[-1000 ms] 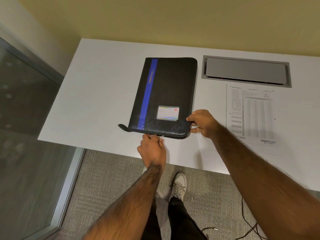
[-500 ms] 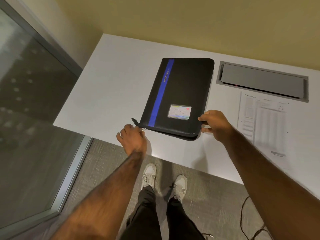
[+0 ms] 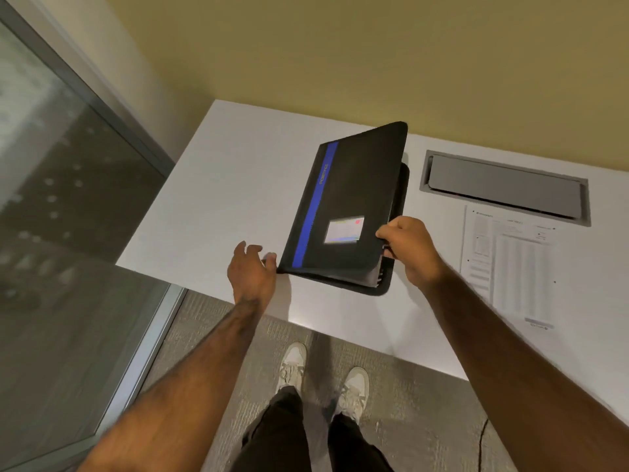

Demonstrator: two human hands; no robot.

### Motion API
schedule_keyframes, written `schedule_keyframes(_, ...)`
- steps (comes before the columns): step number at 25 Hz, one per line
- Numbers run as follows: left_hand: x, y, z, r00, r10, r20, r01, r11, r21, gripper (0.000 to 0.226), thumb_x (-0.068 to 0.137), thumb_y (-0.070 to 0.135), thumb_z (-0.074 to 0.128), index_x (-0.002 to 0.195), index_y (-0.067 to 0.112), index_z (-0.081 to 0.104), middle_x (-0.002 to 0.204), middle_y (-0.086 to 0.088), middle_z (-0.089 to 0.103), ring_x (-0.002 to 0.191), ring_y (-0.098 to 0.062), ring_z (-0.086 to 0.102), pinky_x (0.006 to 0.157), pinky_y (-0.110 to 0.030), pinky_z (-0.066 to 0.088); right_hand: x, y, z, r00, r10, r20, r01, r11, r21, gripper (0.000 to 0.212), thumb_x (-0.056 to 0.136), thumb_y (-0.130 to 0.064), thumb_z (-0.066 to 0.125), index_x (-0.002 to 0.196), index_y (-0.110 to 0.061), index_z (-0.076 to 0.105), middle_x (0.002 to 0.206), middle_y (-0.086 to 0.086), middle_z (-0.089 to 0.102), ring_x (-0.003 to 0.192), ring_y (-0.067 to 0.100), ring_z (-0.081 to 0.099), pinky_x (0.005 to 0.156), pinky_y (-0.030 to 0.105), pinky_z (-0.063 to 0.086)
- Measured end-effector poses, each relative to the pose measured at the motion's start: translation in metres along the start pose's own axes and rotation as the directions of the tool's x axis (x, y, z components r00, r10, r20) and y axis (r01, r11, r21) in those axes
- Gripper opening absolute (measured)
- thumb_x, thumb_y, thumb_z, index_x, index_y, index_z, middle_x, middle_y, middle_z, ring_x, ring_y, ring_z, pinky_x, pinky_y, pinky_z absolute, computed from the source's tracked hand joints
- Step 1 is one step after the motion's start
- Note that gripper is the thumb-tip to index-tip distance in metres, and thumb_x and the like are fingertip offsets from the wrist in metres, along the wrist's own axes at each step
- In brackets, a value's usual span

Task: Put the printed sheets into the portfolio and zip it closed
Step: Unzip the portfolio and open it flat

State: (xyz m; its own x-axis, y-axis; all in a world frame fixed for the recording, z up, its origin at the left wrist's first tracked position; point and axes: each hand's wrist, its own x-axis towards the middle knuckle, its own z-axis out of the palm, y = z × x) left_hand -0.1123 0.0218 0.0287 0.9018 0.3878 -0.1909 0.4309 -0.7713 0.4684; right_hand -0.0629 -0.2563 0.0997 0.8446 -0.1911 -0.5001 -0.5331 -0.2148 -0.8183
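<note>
White desk (image 3: 218,199) against a yellow wall, head view: your right hand (image 3: 413,248) is pinched shut on the free right edge of the portfolio (image 3: 343,206) cover, which is lifted partway off the base, while your left hand (image 3: 252,272) sits loosely spread at the near-left spine corner, gripping nothing. Cover looks stiff and light, so hold that edge and swing it fully open. Printed sheets (image 3: 510,264) lie flat just right of it; thin and floppy, so lift them by a side edge.

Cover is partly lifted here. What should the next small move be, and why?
Probably swing the cover fully open. The right hand grips the portfolio cover's right edge, raised only partway, while the printed sheets lie outside on the table.
</note>
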Motion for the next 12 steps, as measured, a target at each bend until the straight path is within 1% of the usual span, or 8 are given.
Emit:
schedule_keyframes(1, 0.006, 0.017, -0.011, 0.997, 0.032, 0.065, -0.023, 0.99, -0.14, 0.046, 0.101, 0.039, 0.054, 0.134, 0.008, 0.057, 0.148, -0.013, 0.047, 0.133, -0.028, 0.048, 0.109, -0.035, 0.035, -0.004, -0.01, 0.005, 0.999, -0.03, -0.015, 0.029, 0.999, -0.026, 0.023, 0.089, -0.015, 0.062, 0.087, 0.008, 0.06, 0.083, 0.023, 0.063, 0.076, 0.028, 0.064, 0.08, 0.05, 0.059)
schedule_keyframes(3, 0.02, 0.062, -0.037, 0.967, 0.111, 0.228, -0.03, 0.943, -0.331, 0.048, 0.101, 0.047, 0.051, 0.132, 0.012, 0.057, 0.139, -0.007, 0.054, 0.12, -0.022, 0.055, 0.097, -0.03, 0.041, -0.014, -0.034, 0.018, 0.996, -0.085, -0.027, 0.085, 0.996, -0.012, 0.028, 0.089, -0.023, 0.063, 0.082, 0.003, 0.059, 0.077, 0.017, 0.062, 0.071, 0.024, 0.062, 0.081, 0.051, 0.059)
schedule_keyframes(5, 0.032, 0.107, -0.063, 0.91, 0.204, 0.362, -0.024, 0.895, -0.446, 0.052, 0.1, 0.059, 0.043, 0.131, 0.019, 0.055, 0.132, 0.001, 0.058, 0.116, -0.019, 0.057, 0.095, -0.033, 0.044, -0.026, -0.058, 0.036, 0.987, -0.161, 0.004, 0.161, 0.987, -0.002, 0.029, 0.09, -0.031, 0.064, 0.078, -0.005, 0.06, 0.073, 0.006, 0.061, 0.069, 0.019, 0.06, 0.079, 0.047, 0.059)
schedule_keyframes(6, 0.038, 0.127, -0.075, 0.882, 0.247, 0.401, -0.013, 0.864, -0.503, 0.056, 0.098, 0.065, 0.04, 0.132, 0.022, 0.054, 0.13, 0.004, 0.058, 0.117, -0.019, 0.058, 0.098, -0.036, 0.045, -0.033, -0.068, 0.047, 0.978, -0.205, 0.038, 0.206, 0.979, -0.009, 0.028, 0.091, -0.033, 0.063, 0.082, -0.007, 0.064, 0.077, 0.003, 0.065, 0.073, 0.019, 0.063, 0.079, 0.044, 0.059)
schedule_keyframes(7, 0.047, 0.143, -0.087, 0.864, 0.287, 0.414, -0.016, 0.837, -0.547, 0.058, 0.097, 0.067, 0.04, 0.132, 0.023, 0.053, 0.13, 0.005, 0.059, 0.118, -0.02, 0.059, 0.1, -0.038, 0.047, -0.038, -0.077, 0.059, 0.965, -0.251, 0.076, 0.253, 0.967, -0.015, 0.023, 0.091, -0.033, 0.062, 0.088, -0.011, 0.068, 0.083, 0.002, 0.069, 0.078, 0.018, 0.065, 0.079, 0.04, 0.058)
schedule_keyframes(9, 0.064, 0.164, -0.104, 0.851, 0.373, 0.371, -0.117, 0.822, -0.558, 0.053, 0.098, 0.06, 0.047, 0.134, 0.022, 0.055, 0.129, 0.002, 0.062, 0.117, -0.02, 0.061, 0.102, -0.039, 0.049, -0.045, -0.088, 0.084, 0.928, -0.336, 0.158, 0.345, 0.938, -0.031, 0.017, 0.092, -0.027, 0.061, 0.099, -0.017, 0.072, 0.092, -0.001, 0.072, 0.086, 0.016, 0.066, 0.079, 0.031, 0.054)
schedule_keyframes(11, 0.081, 0.168, -0.118, 0.856, 0.413, 0.311, -0.234, 0.846, -0.479, 0.044, 0.102, 0.038, 0.053, 0.143, 0.024, 0.049, 0.132, 0.005, 0.061, 0.115, -0.014, 0.059, 0.099, -0.032, 0.047, -0.044, -0.097, 0.107, 0.894, -0.391, 0.217, 0.408, 0.912, -0.039, 0.018, 0.092, -0.023, 0.06, 0.105, -0.018, 0.072, 0.096, -0.003, 0.072, 0.088, 0.015, 0.067, 0.081, 0.028, 0.052)
schedule_keyframes(12, 0.091, 0.162, -0.125, 0.865, 0.412, 0.287, -0.26, 0.857, -0.446, 0.045, 0.103, 0.027, 0.052, 0.147, 0.025, 0.045, 0.135, 0.005, 0.059, 0.115, -0.012, 0.056, 0.097, -0.029, 0.045, -0.04, -0.098, 0.117, 0.887, -0.396, 0.235, 0.416, 0.908, -0.039, 0.02, 0.092, -0.026, 0.06, 0.107, -0.021, 0.071, 0.099, -0.005, 0.072, 0.09, 0.011, 0.067, 0.084, 0.026, 0.051)
